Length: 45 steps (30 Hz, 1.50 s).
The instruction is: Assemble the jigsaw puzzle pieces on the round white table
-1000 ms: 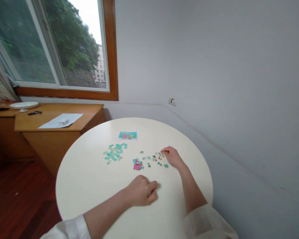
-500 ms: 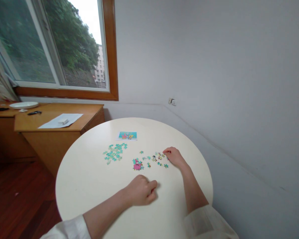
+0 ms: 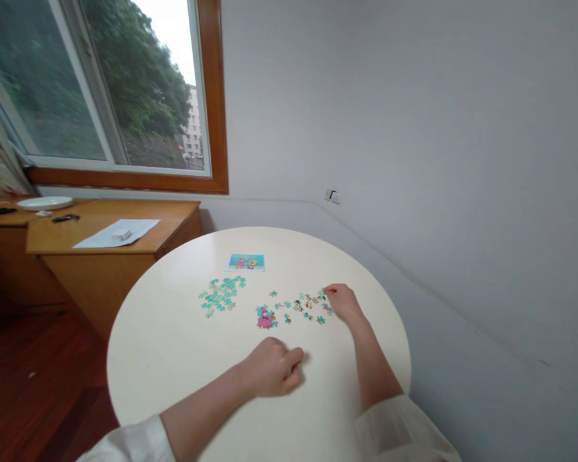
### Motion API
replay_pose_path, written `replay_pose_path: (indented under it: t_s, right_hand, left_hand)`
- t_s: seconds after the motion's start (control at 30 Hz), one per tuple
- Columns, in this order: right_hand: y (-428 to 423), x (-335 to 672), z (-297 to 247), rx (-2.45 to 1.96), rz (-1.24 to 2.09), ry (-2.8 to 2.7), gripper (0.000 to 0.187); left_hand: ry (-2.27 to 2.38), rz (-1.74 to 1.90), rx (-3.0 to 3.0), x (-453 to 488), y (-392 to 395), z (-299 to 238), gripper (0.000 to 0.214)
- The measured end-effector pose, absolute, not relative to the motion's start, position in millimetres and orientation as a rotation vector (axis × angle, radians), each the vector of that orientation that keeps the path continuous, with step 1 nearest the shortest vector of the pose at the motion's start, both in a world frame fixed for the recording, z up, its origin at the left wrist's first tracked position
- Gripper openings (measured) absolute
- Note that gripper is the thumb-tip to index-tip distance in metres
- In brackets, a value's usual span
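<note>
My left hand [image 3: 274, 367] rests on the round table as a closed fist, in front of the joined puzzle section [image 3: 266, 317] with a pink figure; no item shows in it. Farther right, my right hand [image 3: 343, 300] reaches over the loose pieces with its fingertips pinched at a small green puzzle piece [image 3: 322, 294]. Between the joined section and that hand lie several scattered puzzle pieces [image 3: 298, 305], some with yellow and black print. A pile of teal puzzle pieces [image 3: 220, 295] is spread to the left. Behind it lies the reference picture card [image 3: 246, 262].
The round white table [image 3: 173, 372] stands against the wall at the right. Left of it, a wooden desk [image 3: 106, 256] bears a white sheet of paper [image 3: 137, 229] with a small white block, a dark object [image 3: 66, 218] and a white plate [image 3: 45, 203].
My right hand has shifted slightly right, and its fingertips are now at a green piece at the right end of the scattered group. My left fist has stayed in place.
</note>
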State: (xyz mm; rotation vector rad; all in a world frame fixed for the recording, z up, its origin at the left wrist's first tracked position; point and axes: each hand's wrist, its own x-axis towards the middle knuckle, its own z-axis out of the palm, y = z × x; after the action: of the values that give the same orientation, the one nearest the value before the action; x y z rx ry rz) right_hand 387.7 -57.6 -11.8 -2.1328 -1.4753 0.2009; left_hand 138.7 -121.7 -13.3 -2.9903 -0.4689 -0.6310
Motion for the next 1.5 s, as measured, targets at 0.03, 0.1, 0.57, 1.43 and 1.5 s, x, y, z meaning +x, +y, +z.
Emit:
replay_pose_path:
  t_s: [0.03, 0.1, 0.57, 1.43, 1.5]
  right_hand:
    - [-57.9, 388.0, -11.5, -2.138, 0.202, -1.471, 0.027]
    - [-58.5, 388.8, -11.5, -2.143, 0.193, -1.465, 0.027]
    - [-60.4, 394.5, -15.3, -2.175, 0.148, -1.427, 0.029]
    - [-56.8, 363.4, -7.0, -2.093, 0.207, -1.549, 0.030]
    - [-56.6, 351.4, -5.1, -2.057, 0.168, -1.620, 0.029]
  left_hand:
    - [-0.469, -0.634, -2.987, 138.6, -121.7, -13.4, 0.005]
    - [-0.466, -0.641, -2.984, 138.4, -121.9, -13.3, 0.005]
    - [-0.467, -0.667, -3.009, 137.7, -122.4, -11.5, 0.009]
    - [-0.476, -0.606, -2.994, 137.9, -123.4, -9.6, 0.005]
    - [-0.479, -0.605, -2.993, 138.1, -123.3, -10.2, 0.004]
